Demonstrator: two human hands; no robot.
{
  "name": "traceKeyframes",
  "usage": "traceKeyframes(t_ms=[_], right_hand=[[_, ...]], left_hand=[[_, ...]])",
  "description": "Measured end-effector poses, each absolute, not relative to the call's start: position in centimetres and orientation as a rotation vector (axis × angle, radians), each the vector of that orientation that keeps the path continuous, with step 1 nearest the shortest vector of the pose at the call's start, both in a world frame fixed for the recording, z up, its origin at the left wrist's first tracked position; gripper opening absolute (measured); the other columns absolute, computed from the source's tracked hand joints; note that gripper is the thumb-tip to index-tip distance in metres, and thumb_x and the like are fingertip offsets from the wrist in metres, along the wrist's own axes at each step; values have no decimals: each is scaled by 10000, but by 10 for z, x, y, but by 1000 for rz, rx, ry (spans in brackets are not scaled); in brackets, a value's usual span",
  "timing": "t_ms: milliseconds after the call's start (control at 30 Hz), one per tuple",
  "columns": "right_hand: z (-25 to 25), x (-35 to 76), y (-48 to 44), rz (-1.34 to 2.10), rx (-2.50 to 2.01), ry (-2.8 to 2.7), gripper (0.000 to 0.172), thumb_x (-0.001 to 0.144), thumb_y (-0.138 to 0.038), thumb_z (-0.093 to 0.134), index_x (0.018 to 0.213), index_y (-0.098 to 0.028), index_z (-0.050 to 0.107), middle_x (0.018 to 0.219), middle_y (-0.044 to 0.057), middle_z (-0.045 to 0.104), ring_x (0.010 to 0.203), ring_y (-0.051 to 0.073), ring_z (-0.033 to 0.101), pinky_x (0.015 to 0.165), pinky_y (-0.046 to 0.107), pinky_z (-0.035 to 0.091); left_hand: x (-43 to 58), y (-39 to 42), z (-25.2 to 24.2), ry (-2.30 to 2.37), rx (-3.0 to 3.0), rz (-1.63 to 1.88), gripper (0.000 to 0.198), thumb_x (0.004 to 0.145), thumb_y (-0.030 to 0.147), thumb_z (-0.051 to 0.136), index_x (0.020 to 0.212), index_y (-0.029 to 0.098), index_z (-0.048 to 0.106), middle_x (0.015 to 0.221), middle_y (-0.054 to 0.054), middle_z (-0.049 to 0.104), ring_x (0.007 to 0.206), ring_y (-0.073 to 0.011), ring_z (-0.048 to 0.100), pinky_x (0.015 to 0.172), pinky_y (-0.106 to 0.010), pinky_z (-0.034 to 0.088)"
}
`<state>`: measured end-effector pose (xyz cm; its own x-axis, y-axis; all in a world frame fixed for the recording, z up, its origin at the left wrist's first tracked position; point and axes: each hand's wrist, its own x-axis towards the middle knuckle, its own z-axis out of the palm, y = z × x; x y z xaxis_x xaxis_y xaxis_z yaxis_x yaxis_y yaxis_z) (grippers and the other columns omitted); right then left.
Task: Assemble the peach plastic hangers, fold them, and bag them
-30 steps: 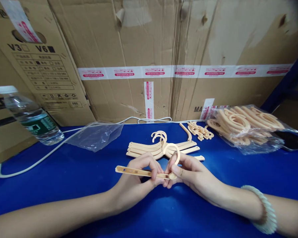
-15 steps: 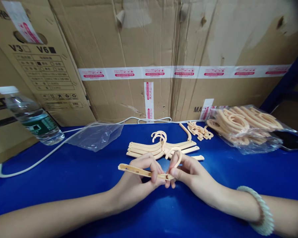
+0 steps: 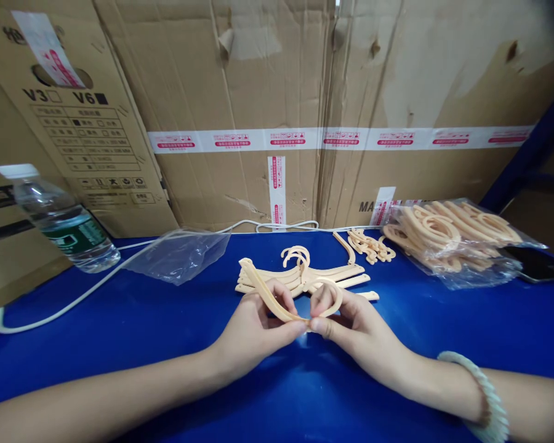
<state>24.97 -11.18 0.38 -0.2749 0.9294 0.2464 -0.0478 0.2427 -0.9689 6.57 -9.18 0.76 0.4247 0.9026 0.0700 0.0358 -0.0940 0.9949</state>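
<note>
My left hand (image 3: pixel 261 320) is closed around a beige plastic hanger arm (image 3: pixel 265 294), whose free end points up and to the left. Between the thumb and fingers of my right hand (image 3: pixel 353 317) is a curved hanger hook (image 3: pixel 337 298). The two pieces meet at my thumb tips; whether they are locked together is hidden by the fingers. Just behind my hands lies a stack of beige hangers (image 3: pixel 323 272) with their hooks toward the boxes. A loose hanger arm (image 3: pixel 345 246) rests behind the stack, beside a small pile of hooks (image 3: pixel 372 246).
Clear bags of beige hanger parts (image 3: pixel 447 237) lie at the right, by a dark phone (image 3: pixel 538 266). At left are a water bottle (image 3: pixel 67 221), an empty plastic bag (image 3: pixel 180 255) and a white cable (image 3: pixel 60 317). Cardboard boxes (image 3: pixel 240 80) line the back of the blue table (image 3: pixel 166 394).
The hanger arm in my left hand has swung from nearly level to steeply tilted, its free end rising. The hook stays in my right hand, and my fingertips remain together.
</note>
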Motion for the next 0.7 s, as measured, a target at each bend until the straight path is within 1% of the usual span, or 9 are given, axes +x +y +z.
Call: traceKeyframes(t_ms=[100, 200, 267, 367, 433, 500, 567, 633, 700], right_hand=[[3, 249, -112, 1263, -865, -1487, 355, 764, -455, 764, 679, -196, 538, 703, -24, 532, 586, 102, 462, 522, 232, 392], [3, 248, -114, 1370, -851, -1465, 372, 753, -468, 768, 698, -192, 524, 676, -40, 523, 498, 70, 436, 448, 208, 371], [6, 247, -114, 1387, -848, -1455, 352, 750, -462, 773, 771, -191, 549, 674, -49, 523, 482, 64, 450, 437, 199, 384], [18, 255, -107, 1298, -852, -1429, 351, 810, -471, 717, 979, -202, 567, 652, -60, 533, 475, 73, 471, 443, 203, 397], [28, 269, -94, 1153, -849, -1396, 328, 870, -488, 640, 1028, -213, 559, 639, -54, 546, 489, 89, 481, 455, 215, 401], [38, 291, -75, 920, -877, -1451, 273, 887, -472, 615, 954, -209, 585, 663, -36, 562, 524, 102, 493, 482, 228, 411], [45, 316, -54, 643, -1014, -1657, 222, 877, -419, 635, 863, -198, 618, 686, -7, 584, 590, 129, 527, 526, 249, 430], [46, 341, -35, 340, -1110, -1921, 176, 903, -363, 587, 883, -200, 648, 767, 41, 636, 696, 181, 577, 593, 291, 461], [44, 360, -21, -16, -1143, -2210, 173, 917, -266, 522, 895, -203, 681, 827, 87, 656, 805, 230, 577, 675, 341, 474]], left_hand=[[66, -92, 9, 834, 1490, 873, 261, 687, 240, 769, 770, 182, 529, 703, 43, 581, 578, -90, 496, 558, -210, 407], [66, -93, 12, 870, 1547, 835, 207, 694, 242, 760, 733, 168, 571, 699, 27, 600, 595, -102, 504, 570, -218, 405], [66, -93, 14, 900, 1559, 852, 203, 690, 248, 762, 704, 160, 580, 675, 24, 601, 596, -106, 503, 573, -222, 402], [65, -90, 14, 892, 1484, 870, 216, 681, 243, 778, 695, 154, 582, 674, 15, 620, 620, -113, 532, 602, -228, 409], [64, -88, 13, 861, 1390, 875, 226, 686, 235, 788, 709, 152, 580, 687, 10, 642, 641, -113, 561, 631, -229, 421], [62, -86, 12, 816, 1308, 880, 237, 691, 219, 797, 728, 153, 573, 695, 14, 654, 650, -107, 580, 655, -227, 434], [61, -85, 11, 778, 1266, 883, 242, 692, 201, 804, 742, 154, 573, 704, 18, 657, 654, -102, 588, 667, -226, 442], [61, -85, 11, 760, 1237, 884, 245, 686, 195, 812, 745, 151, 578, 710, 16, 654, 655, -103, 591, 662, -230, 448], [61, -86, 13, 758, 1199, 889, 260, 669, 199, 824, 736, 147, 578, 710, 14, 645, 647, -103, 585, 646, -234, 449]])
